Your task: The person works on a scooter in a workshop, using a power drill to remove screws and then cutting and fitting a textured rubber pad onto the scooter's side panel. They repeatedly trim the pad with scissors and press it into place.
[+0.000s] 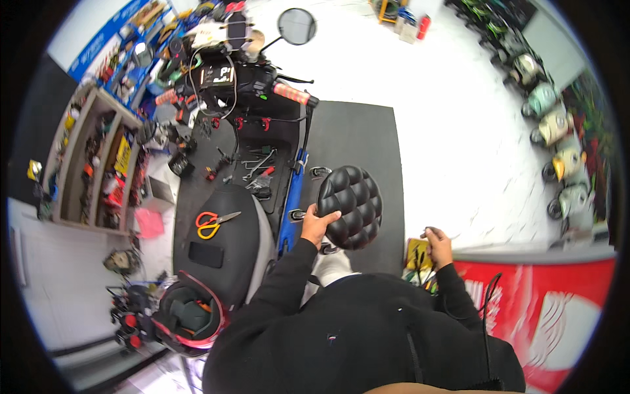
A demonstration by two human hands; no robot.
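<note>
A round black quilted seat pad (354, 207) is held up in front of me, beside the scooter. My left hand (316, 226) grips its near left edge, the thumb lying over the quilted face. Out to the right, my right hand (438, 247) has its fingers drawn together in a pinch. A small dark bit shows at those fingertips, too little to name. That hand is just beside a yellow box (415, 249) with dark-handled tools around it. On the scooter's long black seat (233, 253) lie orange-handled scissors (210, 226) and a black phone (206, 255).
Wrenches and other small parts (259, 164) lie on the scooter's floorboard. An open helmet (190, 312) rests at the seat's rear. A grey shelf (98, 157) stands on the left, a red-sided counter (525, 308) at near right. Several scooters (554, 128) line the far right.
</note>
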